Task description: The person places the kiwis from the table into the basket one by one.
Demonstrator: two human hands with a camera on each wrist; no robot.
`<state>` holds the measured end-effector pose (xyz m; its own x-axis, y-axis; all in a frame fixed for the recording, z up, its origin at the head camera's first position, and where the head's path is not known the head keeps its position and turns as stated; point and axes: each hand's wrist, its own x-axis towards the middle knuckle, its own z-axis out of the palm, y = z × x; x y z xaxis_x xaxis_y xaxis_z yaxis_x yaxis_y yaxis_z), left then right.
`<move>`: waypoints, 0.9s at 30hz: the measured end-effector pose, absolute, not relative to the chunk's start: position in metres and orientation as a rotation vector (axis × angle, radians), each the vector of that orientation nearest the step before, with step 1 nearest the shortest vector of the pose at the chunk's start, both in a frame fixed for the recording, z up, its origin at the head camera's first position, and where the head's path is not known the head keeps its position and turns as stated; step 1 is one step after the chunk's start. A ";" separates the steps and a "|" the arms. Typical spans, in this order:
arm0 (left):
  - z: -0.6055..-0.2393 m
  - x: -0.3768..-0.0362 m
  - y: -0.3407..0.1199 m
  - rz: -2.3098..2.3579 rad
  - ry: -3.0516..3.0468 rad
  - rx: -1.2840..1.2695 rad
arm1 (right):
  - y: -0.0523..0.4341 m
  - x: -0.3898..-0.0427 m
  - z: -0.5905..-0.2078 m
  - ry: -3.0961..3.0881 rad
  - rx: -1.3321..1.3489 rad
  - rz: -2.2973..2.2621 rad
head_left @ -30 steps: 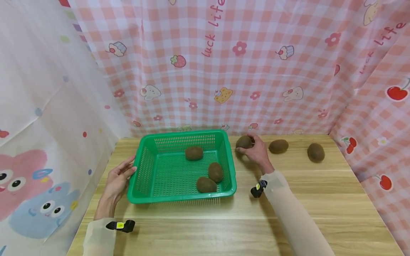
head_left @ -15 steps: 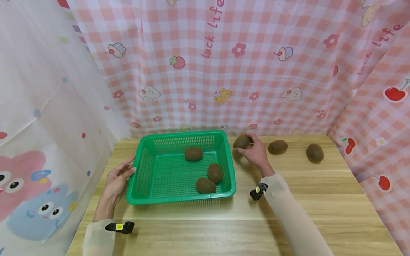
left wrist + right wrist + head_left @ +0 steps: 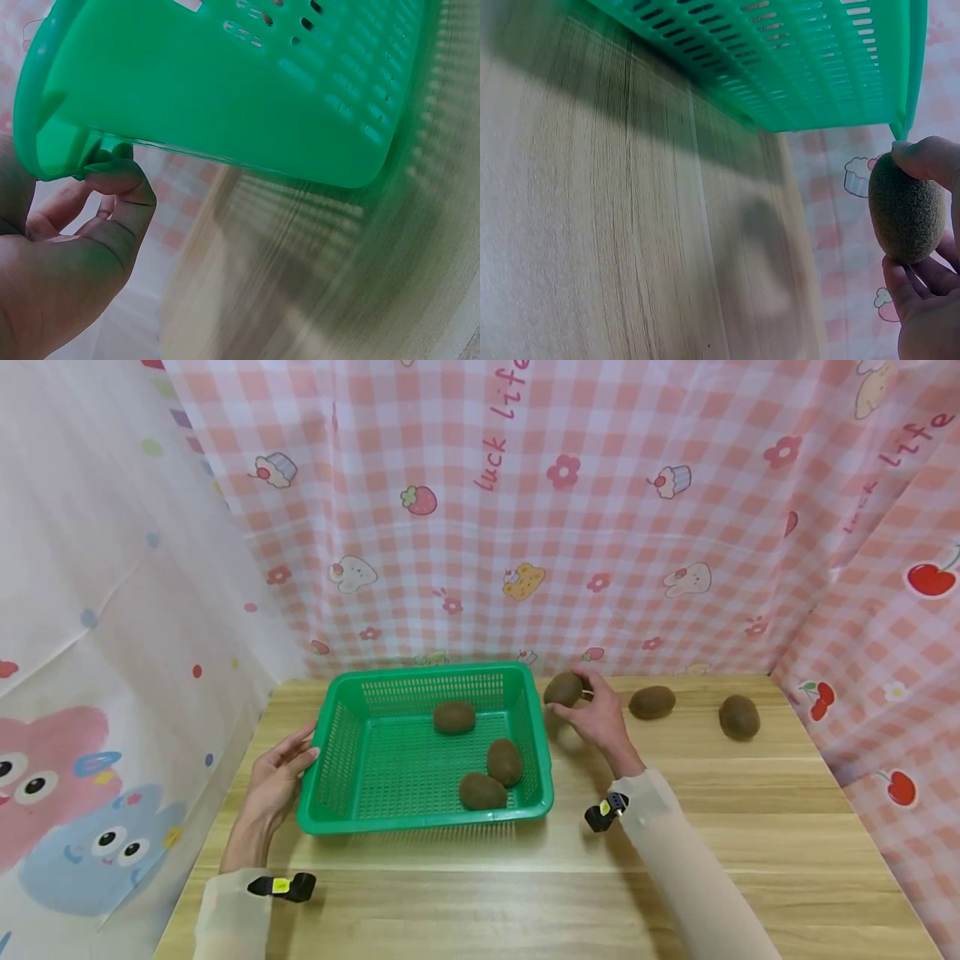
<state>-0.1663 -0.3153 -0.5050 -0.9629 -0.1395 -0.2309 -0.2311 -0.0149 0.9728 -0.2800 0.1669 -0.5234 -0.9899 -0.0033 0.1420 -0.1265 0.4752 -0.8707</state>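
Just outside the basket's point(image 3: 397, 768) far right corner, your right hand point(image 3: 600, 717) had its thumb and fingers clamped on a kiwi point(image 3: 564, 690), raised off the table point(image 3: 420, 902). Your left hand point(image 3: 272, 787) held the basket's left side, its bent thumb and fingers gathered at the rim. Inside the basket, a second kiwi point(image 3: 454, 717) lay toward the far side and a third kiwi point(image 3: 505, 762) touched a fourth kiwi point(image 3: 483, 792) toward the near right corner, while a fifth kiwi point(image 3: 652, 702) and a sixth kiwi point(image 3: 739, 717) rested to its right and a checked cloth point(image 3: 465, 552) hung behind it.
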 end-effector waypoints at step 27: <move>-0.506 -0.167 -0.317 2.150 2.159 -0.430 | 0.157 -0.267 -0.502 -2.546 0.199 1.567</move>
<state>-0.1666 -0.3172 -0.5061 -0.9590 -0.1510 -0.2400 -0.2406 -0.0146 0.9705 -0.2675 0.1566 -0.5016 -0.9808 -0.0364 0.1918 -0.1876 0.4472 -0.8745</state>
